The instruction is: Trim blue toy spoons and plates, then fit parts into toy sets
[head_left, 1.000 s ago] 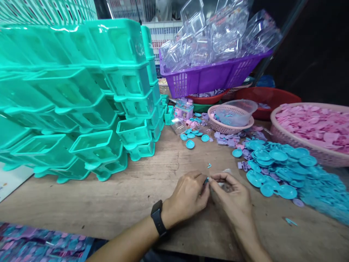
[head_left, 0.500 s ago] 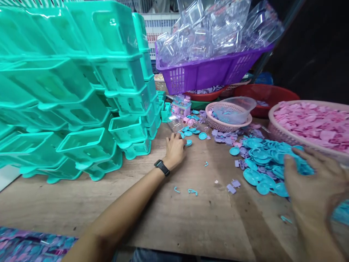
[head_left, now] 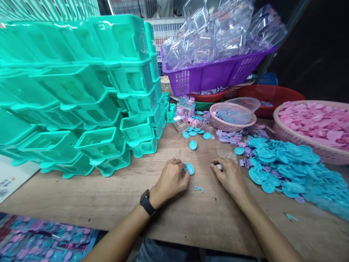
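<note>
My left hand (head_left: 171, 179), a dark watch on its wrist, is closed low over the table at the middle. Its thumb and fingers pinch a small blue toy plate (head_left: 190, 168). To the right, my right hand (head_left: 230, 176) rests near the tabletop with curled fingers. A small pale thing (head_left: 219, 167) shows at its fingertips; what it is I cannot make out. Between the hands lie small blue hook-shaped pieces (head_left: 199, 189). Another blue toy plate (head_left: 193, 145) lies just beyond my left hand, with several more blue plates (head_left: 192, 133) behind it.
Stacked green bins (head_left: 99, 143) fill the left side. A heap of blue plates (head_left: 272, 156) lies at the right, beside a pink basket (head_left: 297, 134) of pink pieces. At the back stand a purple basket (head_left: 218, 74) of clear plastic boxes and a small pink basket (head_left: 231, 126).
My left hand has come nearer with a blue plate, leaving another behind. My right hand has left the blue heap and moved left to the middle. The loose purple pieces no longer show.
</note>
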`<state>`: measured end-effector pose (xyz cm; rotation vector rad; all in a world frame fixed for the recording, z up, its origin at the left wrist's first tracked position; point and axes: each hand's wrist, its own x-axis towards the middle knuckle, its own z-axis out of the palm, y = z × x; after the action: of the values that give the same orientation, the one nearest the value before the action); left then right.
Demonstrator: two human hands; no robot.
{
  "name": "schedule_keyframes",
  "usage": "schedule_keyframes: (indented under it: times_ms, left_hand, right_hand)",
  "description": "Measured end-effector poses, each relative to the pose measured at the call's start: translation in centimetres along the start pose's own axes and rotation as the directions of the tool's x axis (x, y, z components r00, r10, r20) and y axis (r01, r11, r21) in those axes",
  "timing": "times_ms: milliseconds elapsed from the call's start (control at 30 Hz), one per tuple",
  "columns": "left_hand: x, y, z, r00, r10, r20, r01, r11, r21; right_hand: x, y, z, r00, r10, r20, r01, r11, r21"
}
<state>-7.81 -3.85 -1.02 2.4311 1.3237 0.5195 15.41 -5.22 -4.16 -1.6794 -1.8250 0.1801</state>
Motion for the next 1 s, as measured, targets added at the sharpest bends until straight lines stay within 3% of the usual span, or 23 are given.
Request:
schedule_keyframes:
  times_ms: [133, 267, 367, 433, 500, 600, 1000]
  left_hand:
    - [0.1, 0.7, 0.4, 0.972, -0.221, -0.082, 0.187, 0.933, -0.307]
    - [0.2, 1.7, 0.6, 0.910, -0.414, -0.019, 0.291, 0.670, -0.683]
    - [0.0, 2.5, 0.6, 0.888, -0.454, 0.068, 0.320, 0.507, -0.800]
    - [-0.3, 3.0, 0.3, 0.888, -0.452, 0.087, 0.316, 0.462, -0.829]
    - [-0.4, 3.6, -0.1, 0.897, -0.429, 0.111, 0.317, 0.446, -0.837]
    - [-0.4, 4.5, -0.8, 0.903, -0.403, 0.148, 0.336, 0.447, -0.829]
    - [-0.3, 5.3, -0.8, 0.938, -0.341, 0.065, 0.262, 0.571, -0.778]
  right_hand:
    - [-1.8, -2.2, -0.9, 0.989, 0.120, -0.089, -0.099, 0.973, 0.210]
    - [-3.7, -4.9, -1.4, 0.960, 0.223, -0.170, -0.166, 0.940, 0.297]
    - [-4.0, -6.4, -2.0, 0.968, 0.100, -0.229, -0.033, 0.959, 0.282]
    - [-3.8, -7.1, -2.5, 0.963, -0.053, -0.263, 0.116, 0.967, 0.227]
    - [-3.4, -7.5, -2.9, 0.942, -0.188, -0.279, 0.240, 0.957, 0.164]
    - [-3.0, -7.7, -3.2, 0.913, -0.285, -0.292, 0.326, 0.940, 0.100]
    - [-3.0, -7.2, -3.3, 0.892, -0.374, -0.253, 0.403, 0.912, 0.075]
